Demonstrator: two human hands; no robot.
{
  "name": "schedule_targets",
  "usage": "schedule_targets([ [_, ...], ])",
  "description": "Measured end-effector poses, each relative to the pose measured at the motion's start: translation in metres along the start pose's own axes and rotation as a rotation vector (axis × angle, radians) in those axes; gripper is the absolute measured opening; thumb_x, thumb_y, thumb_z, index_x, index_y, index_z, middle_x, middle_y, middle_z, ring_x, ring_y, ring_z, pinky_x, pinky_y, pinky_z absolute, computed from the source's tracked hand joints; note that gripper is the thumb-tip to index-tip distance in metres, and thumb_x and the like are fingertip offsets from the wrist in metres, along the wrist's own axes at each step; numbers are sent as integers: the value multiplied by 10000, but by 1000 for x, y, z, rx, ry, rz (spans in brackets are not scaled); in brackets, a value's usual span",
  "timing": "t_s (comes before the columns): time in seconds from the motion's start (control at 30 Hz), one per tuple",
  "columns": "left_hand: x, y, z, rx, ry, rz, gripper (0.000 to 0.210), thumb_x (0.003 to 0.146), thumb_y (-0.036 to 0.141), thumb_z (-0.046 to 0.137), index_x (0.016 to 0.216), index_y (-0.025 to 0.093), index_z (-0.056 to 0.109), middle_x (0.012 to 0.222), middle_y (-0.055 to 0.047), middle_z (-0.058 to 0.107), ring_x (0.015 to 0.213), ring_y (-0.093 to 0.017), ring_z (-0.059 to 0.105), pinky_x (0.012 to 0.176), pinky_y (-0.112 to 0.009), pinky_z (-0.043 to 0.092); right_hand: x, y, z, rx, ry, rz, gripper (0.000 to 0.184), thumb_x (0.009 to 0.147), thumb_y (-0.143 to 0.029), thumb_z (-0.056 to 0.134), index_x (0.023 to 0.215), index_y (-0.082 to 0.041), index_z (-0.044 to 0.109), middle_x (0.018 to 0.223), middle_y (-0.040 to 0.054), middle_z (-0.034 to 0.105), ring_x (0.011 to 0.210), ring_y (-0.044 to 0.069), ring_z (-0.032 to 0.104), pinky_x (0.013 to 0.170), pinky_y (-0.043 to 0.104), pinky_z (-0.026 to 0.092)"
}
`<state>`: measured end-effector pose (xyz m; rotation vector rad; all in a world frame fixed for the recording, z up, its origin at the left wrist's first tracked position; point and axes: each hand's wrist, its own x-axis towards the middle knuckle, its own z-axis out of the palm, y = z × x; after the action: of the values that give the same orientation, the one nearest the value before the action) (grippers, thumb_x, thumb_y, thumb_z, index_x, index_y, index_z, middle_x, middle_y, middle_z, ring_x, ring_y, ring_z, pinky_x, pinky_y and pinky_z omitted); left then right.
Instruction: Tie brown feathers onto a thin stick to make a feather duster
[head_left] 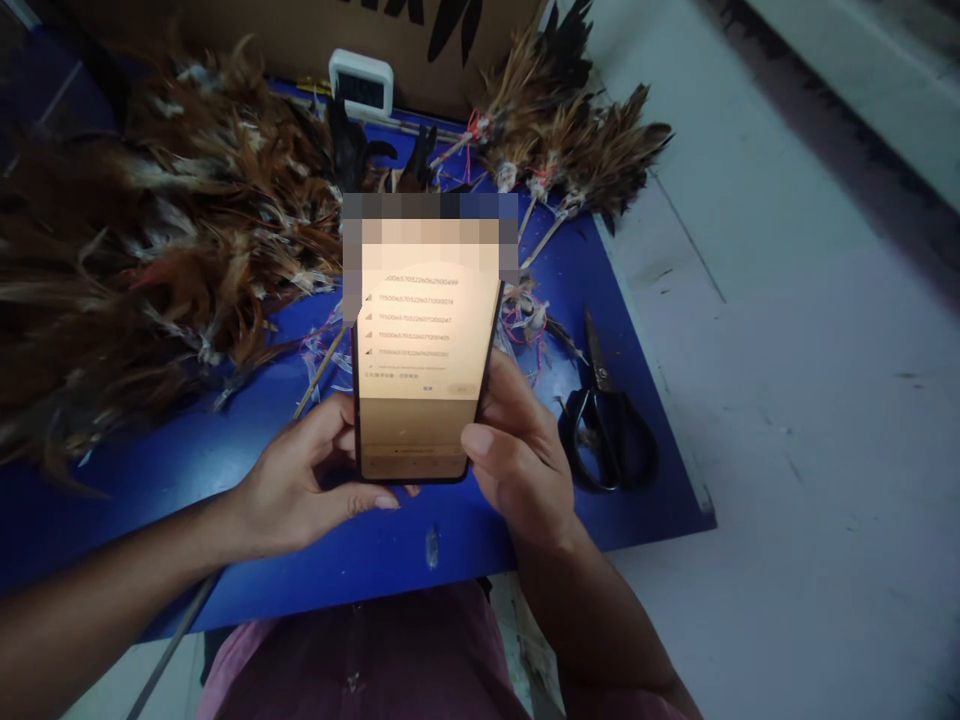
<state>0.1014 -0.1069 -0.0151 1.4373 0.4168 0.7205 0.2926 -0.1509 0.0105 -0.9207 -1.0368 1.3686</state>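
A lit smartphone (420, 350) is held upright between my two hands above a blue table. Its screen shows a list of long numbers, and blurred blocks cover the top part. My left hand (307, 480) grips the phone's lower left side, fingers behind it and thumb below the bottom edge. Around the right side closes my right hand (525, 450), its thumb at the lower right corner of the screen. Black-handled scissors (609, 420) lie just right of my right hand, blades pointing away from me.
Brown feathers (187, 190) are heaped on the left of the blue table (480, 540). Feather bundles on sticks (555, 150), tied with pink string, lie at the back right. A small white digital display (361, 84) stands before a cardboard box (300, 35). A pale wall (810, 400) borders the right.
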Motion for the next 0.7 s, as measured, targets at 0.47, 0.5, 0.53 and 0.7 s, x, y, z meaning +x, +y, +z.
schedule_targets([
  [0.47, -3, -1, 0, 33, 33, -48, 385, 785, 89, 712, 1106, 188, 525, 908, -36, 736, 796, -198, 739, 696, -278, 613, -1, -3, 0, -10, 37, -47, 339, 860, -338, 568, 1197, -307, 555, 1004, 45, 676, 711, 217, 649, 555, 378, 561],
  [0.5, -3, -2, -1, 37, 30, -51, 387, 784, 87, 711, 1107, 196, 527, 906, -34, 738, 793, -199, 740, 696, -282, 612, -1, -3, 0, -17, 44, -45, 331, 860, -346, 570, 1188, -304, 560, 996, 46, 677, 725, 222, 653, 561, 382, 564],
  [0.53, -4, -2, -1, 40, 25, -56, 392, 784, 81, 707, 1110, 205, 528, 904, -32, 738, 789, -199, 740, 698, -285, 612, -1, -3, 0, -23, 48, -40, 324, 863, -360, 568, 1181, -304, 563, 986, 46, 678, 727, 223, 654, 561, 383, 564],
  [0.7, -6, -5, -2, 55, 24, -100, 398, 780, 96, 708, 1114, 219, 530, 894, -33, 733, 782, -206, 734, 699, -301, 612, -1, -1, 2, -77, 107, -3, 354, 855, -447, 566, 1184, -316, 556, 974, 45, 672, 792, 241, 656, 566, 389, 570],
])
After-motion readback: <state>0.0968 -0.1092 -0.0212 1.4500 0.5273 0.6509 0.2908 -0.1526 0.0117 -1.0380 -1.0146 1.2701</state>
